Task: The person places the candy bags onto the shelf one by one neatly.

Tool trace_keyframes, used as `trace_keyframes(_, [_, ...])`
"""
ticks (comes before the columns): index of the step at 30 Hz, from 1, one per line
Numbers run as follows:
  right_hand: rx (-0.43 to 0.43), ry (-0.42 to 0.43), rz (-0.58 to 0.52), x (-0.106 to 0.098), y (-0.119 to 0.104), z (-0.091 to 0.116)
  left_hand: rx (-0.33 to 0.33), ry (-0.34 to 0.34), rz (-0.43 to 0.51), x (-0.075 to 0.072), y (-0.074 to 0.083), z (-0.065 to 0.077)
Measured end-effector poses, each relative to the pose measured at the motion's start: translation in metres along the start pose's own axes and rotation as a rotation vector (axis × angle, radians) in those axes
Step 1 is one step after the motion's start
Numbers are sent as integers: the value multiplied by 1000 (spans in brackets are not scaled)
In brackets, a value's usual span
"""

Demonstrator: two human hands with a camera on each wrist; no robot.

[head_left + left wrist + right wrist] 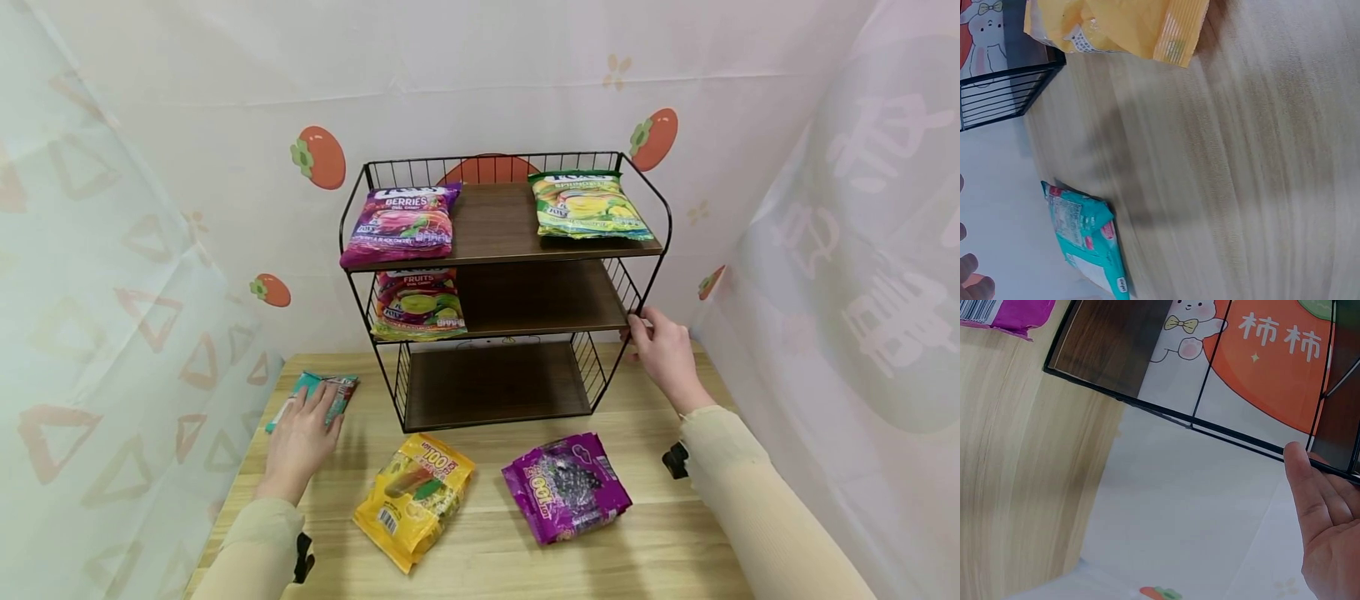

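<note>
My right hand (pixel 666 357) grips the right side frame of a black wire rack (pixel 517 257) with three brown shelves, at about middle-shelf height. In the right wrist view, the thumb of that hand (pixel 1325 531) lies on the near side of the black frame, with the other fingers behind it. On the left, my left hand (pixel 303 437) hovers over a teal candy packet (pixel 343 398), its fingers extended and relaxed. The left wrist view shows the fingertips apart from the teal packet (pixel 1088 237), which lies on the table.
A yellow candy bag (pixel 415 500) and a purple one (pixel 567 488) lie on the wooden table (pixel 487 567) before the rack. The top shelf bears a pink-purple Berries bag (pixel 405 223) and a green-yellow bag (pixel 588 205). A Fruits bag (pixel 418 304) stands on the middle shelf's left.
</note>
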State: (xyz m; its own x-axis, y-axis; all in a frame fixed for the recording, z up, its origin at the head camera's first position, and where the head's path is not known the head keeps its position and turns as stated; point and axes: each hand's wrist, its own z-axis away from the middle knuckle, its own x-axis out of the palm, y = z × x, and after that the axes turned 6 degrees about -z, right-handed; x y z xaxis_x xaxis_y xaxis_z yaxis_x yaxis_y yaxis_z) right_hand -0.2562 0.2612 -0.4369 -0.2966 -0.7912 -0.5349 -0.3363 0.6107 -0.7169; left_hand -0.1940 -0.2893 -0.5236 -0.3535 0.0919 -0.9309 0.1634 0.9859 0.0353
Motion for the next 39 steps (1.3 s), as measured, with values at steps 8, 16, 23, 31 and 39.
trace_keyframes(8, [13, -5, 3, 0, 0, 0, -39, -85, -1, 8, -6, 2])
trace_keyframes(16, [24, -5, -5, -1, 0, 1, -55, -134, 0, 15, -10, 3])
trace_keyframes(23, [26, -8, -4, -1, 0, 1, -70, -172, -3, 21, -13, 7])
trace_keyframes(31, [20, -9, -8, 0, 0, 1, -30, -120, -15, 29, -17, 14])
trace_keyframes(39, [13, -3, -4, 0, -1, 1, -44, -121, -7, 31, -19, 17])
